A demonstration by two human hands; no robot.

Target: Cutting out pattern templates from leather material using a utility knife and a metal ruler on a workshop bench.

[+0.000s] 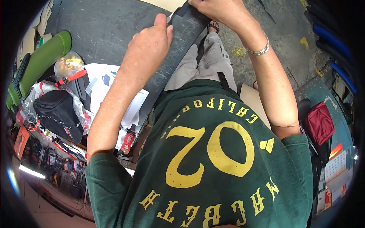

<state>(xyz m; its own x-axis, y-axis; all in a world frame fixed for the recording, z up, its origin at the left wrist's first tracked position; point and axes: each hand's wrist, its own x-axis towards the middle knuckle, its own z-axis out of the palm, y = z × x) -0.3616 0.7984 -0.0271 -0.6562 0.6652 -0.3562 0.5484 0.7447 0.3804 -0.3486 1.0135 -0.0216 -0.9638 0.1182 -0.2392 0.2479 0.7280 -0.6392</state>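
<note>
My left hand (149, 42) is closed over the dark work table (95, 34), thumb pointing toward the top of the view. From it juts a thin, pale-tipped tool (173, 14) whose exact kind is hard to make out. The tip is beside a small dark strip (184, 9) and the edge of a beige sheet (163, 3). At the table's edge my right hand (218, 8) has its fingers bent down by that strip. The top of the view cuts off part of this hand, so whatever is in its grasp is mostly hidden.
To the left, a green rolled sheet (57, 47), a clear container (69, 64), a red-handled tool (72, 77), white papers (104, 83) and a black bag (59, 110) crowd the table. A red tool (128, 141) lies nearer me. At right is a maroon cloth bundle (320, 122).
</note>
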